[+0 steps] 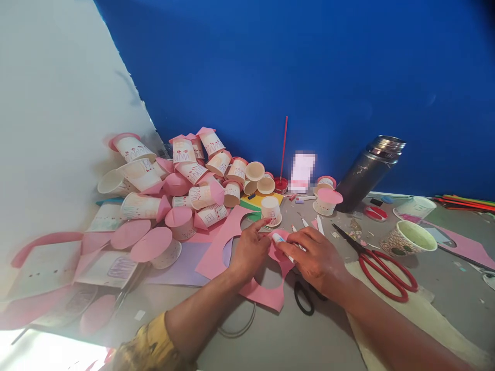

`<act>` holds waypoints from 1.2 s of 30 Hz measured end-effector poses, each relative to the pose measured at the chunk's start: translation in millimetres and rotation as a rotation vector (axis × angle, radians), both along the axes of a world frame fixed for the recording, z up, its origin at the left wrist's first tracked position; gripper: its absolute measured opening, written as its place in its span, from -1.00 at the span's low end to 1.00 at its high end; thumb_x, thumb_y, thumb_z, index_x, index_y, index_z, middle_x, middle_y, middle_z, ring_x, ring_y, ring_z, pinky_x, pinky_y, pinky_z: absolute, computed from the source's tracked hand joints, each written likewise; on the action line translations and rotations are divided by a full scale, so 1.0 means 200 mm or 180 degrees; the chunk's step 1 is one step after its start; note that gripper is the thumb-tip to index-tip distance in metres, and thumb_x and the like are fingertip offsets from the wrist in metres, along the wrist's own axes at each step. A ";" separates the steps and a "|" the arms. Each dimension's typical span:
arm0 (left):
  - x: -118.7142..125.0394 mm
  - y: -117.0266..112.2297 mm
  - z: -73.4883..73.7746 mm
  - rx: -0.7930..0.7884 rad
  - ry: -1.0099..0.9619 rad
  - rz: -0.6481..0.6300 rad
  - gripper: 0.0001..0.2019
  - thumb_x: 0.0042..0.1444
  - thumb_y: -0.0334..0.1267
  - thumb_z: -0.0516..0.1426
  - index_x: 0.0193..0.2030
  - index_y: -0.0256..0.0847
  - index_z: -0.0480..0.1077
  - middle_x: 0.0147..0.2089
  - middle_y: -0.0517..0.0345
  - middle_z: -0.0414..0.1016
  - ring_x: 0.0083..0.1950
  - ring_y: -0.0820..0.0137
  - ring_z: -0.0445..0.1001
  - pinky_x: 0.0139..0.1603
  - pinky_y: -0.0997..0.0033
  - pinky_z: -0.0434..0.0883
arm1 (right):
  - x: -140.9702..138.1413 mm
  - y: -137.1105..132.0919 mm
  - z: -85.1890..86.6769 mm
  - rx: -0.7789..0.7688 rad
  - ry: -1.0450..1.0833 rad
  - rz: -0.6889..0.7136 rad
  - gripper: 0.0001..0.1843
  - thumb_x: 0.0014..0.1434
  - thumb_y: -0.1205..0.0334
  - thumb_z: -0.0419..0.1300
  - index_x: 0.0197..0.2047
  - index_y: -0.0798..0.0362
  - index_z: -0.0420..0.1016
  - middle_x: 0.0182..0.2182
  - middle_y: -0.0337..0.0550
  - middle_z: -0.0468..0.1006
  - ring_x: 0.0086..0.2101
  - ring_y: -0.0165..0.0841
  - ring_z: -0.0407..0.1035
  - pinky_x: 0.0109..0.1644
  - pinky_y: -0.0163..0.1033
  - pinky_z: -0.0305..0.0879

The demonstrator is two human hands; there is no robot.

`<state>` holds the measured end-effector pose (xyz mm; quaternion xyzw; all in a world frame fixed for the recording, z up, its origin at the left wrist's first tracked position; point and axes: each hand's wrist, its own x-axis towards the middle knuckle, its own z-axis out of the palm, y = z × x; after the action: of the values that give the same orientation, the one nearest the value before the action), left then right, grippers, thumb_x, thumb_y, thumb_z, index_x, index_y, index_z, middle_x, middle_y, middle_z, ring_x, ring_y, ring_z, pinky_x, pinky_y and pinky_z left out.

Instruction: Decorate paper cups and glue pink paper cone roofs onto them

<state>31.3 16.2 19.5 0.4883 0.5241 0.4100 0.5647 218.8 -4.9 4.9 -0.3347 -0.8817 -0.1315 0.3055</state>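
In the centre, a pink paper piece (284, 264) lies between my two hands. My left hand (253, 247) pinches its left edge, index finger bent forward. A white tube with blue marking, like a glue tube (279, 241), is gripped in my right hand (315, 255), its tip angled down to the pink paper. Under both hands lies a pink sheet with round cut-outs (266, 298). Just beyond my fingertips an upturned paper cup (270, 208) with a red-drawn window stands on its rim. Black-handled scissors (304, 299) are partly hidden beneath my right hand.
Decorated paper cups with pink tops (193, 170) are heaped on the left. Red-handled scissors (382, 270), a green-lined cup (412, 239) and a dark flask (369, 172) stand to the right. Behind are a red paint pot (281, 185) with a brush and a blue wall (294, 67).
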 end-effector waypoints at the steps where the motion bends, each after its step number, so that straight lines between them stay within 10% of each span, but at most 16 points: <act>1: 0.00 0.00 -0.01 0.0019 -0.0032 0.0029 -0.50 0.05 -0.40 0.15 0.19 -0.29 0.47 -0.62 0.40 0.30 -0.53 0.46 0.25 -0.43 0.46 0.18 | 0.00 0.00 0.00 -0.0003 -0.0020 -0.0050 -0.64 0.34 0.53 0.04 0.02 0.06 0.58 -0.21 -0.04 0.62 -0.22 -0.21 0.33 -0.09 -0.11 0.31; 10: 0.08 -0.08 -0.08 0.0533 -0.0476 0.0251 -0.49 0.12 -0.39 0.11 0.25 -0.26 0.45 0.02 -0.04 0.66 -0.14 0.32 0.55 -0.10 0.37 0.41 | 0.01 -0.01 0.00 -0.0030 0.0174 -0.0631 -0.69 0.28 0.50 0.13 0.04 0.11 0.54 -0.33 -0.07 0.61 -0.28 -0.20 0.37 -0.11 -0.08 0.26; 20: 0.00 0.00 -0.03 0.0048 -0.0171 0.0013 -0.47 0.00 -0.41 0.12 0.17 -0.28 0.46 -0.57 0.36 0.37 -0.50 0.44 0.29 -0.42 0.45 0.20 | -0.01 0.00 -0.02 -0.0059 0.0003 -0.0020 -0.65 0.35 0.52 0.04 0.00 0.06 0.58 -0.23 -0.06 0.62 -0.22 -0.23 0.33 -0.16 -0.14 0.30; 31: 0.07 -0.08 -0.06 0.0585 -0.0107 0.0235 -0.41 0.13 -0.39 0.07 0.35 -0.28 0.33 0.05 -0.06 0.66 -0.16 0.33 0.57 -0.07 0.35 0.42 | 0.01 0.00 -0.01 -0.0017 0.0125 -0.0668 -0.77 0.32 0.44 0.16 0.00 0.12 0.55 -0.35 -0.07 0.61 -0.27 -0.20 0.38 -0.11 -0.09 0.23; 36: 0.04 -0.05 -0.03 0.0290 -0.0384 0.0203 -0.41 0.02 -0.40 0.15 0.27 -0.23 0.37 -0.14 0.08 0.67 -0.31 0.39 0.52 -0.24 0.41 0.39 | 0.01 0.00 -0.01 -0.0087 0.0082 -0.0286 -0.62 0.31 0.55 0.06 0.06 0.08 0.55 -0.25 -0.06 0.62 -0.23 -0.20 0.34 -0.12 -0.11 0.28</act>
<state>39.9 5.6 14.0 0.4710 0.4851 0.4799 0.5591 220.3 -5.2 2.0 -0.3797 -0.8635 -0.1286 0.3060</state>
